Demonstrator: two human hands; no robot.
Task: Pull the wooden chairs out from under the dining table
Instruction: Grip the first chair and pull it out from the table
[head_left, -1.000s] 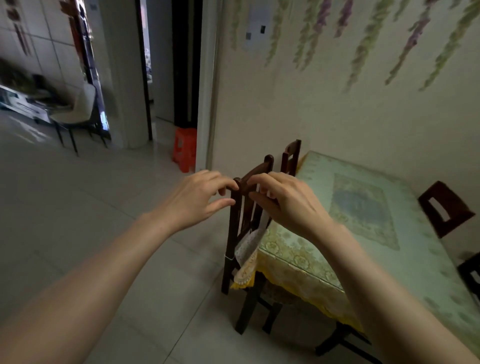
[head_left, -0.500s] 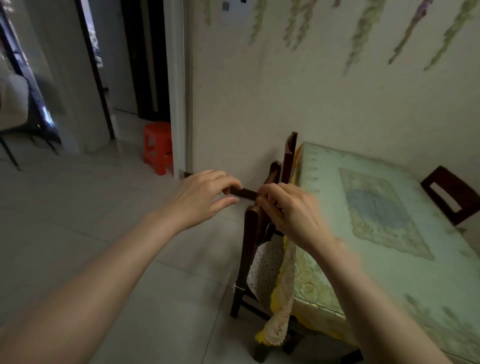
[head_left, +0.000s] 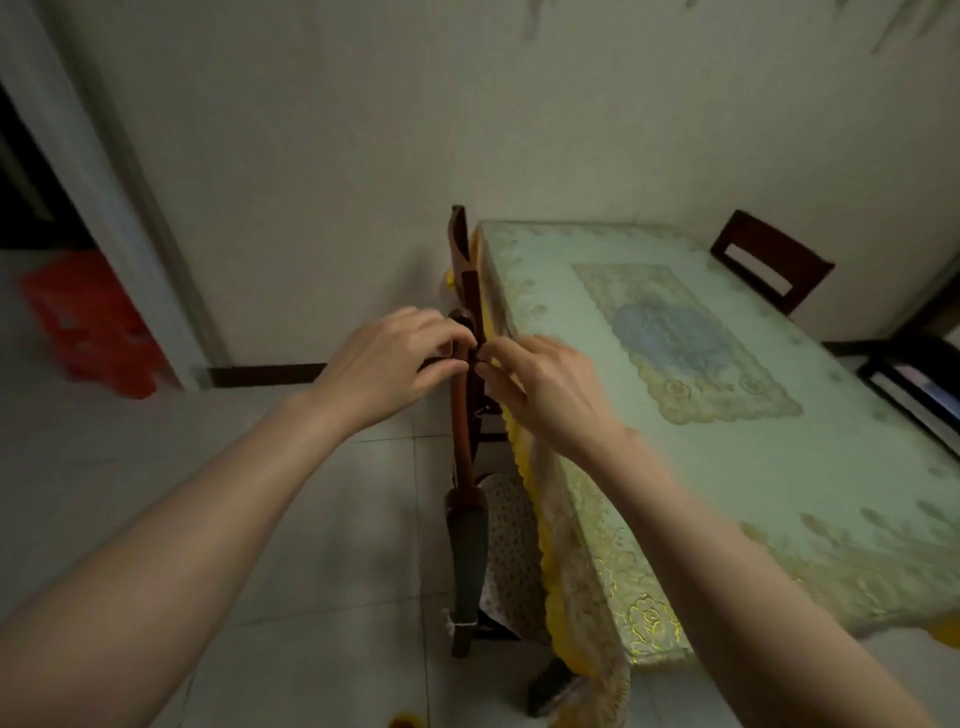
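Your left hand (head_left: 395, 364) and right hand (head_left: 545, 389) close on the top rail of the near wooden chair (head_left: 465, 415), tucked against the dining table (head_left: 779, 467); below your grip, the draped tablecloth (head_left: 566, 530) may snag and drag.

Seats tucked out of sight — edges clipped

The near chair (head_left: 464, 441) hides its seat under the tablecloth (head_left: 582, 525); the red stool (head_left: 88, 322) is smeared by blur, and the dark chair (head_left: 914, 384) beyond the tabletop (head_left: 779, 467) runs off the right edge — both forearms off the bottom.
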